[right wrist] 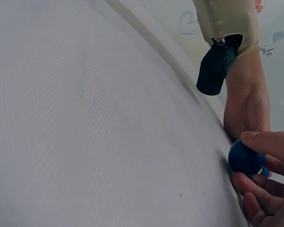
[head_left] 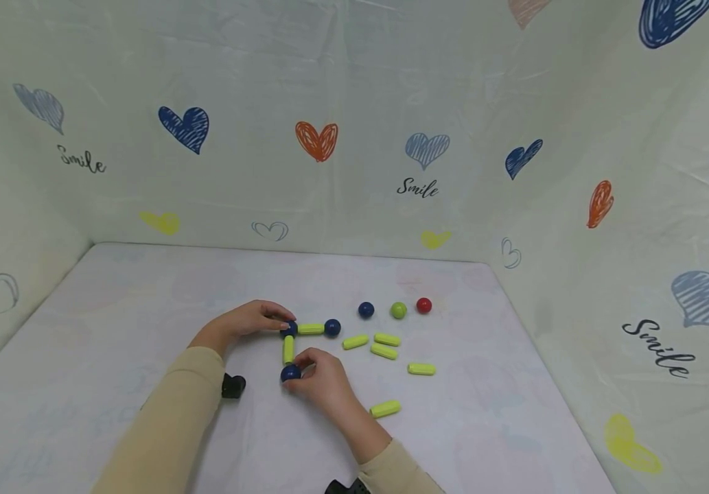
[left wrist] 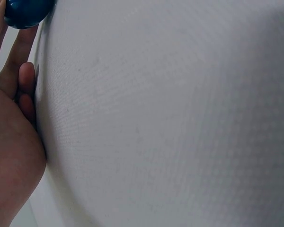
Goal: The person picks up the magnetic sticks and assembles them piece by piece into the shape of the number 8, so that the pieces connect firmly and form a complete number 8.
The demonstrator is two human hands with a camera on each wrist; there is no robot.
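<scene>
A wide white table (head_left: 490,439) is sitting under the hands, with pale smudges of color showing on its top. A whitish sheet (head_left: 366,75) is hanging around the back and sides, wrinkling a bit. Hearts (head_left: 317,142) in blue, orange and yellow are decorating it, and curly "Smile" words (head_left: 417,188) are showing too.

Near the middle of the table, two yellow-green sticks (head_left: 311,329) and three blue balls are making a bent shape. The left hand (head_left: 243,322) is pinching its corner ball (head_left: 289,330). The right hand (head_left: 328,384) is pinching its near ball (head_left: 290,372). The far ball (head_left: 332,328) is resting on the table.

Five loose sticks (head_left: 421,369) are lying to the right. Blue (head_left: 366,311), green (head_left: 399,311) and red (head_left: 424,305) balls are sitting behind most of them.
</scene>
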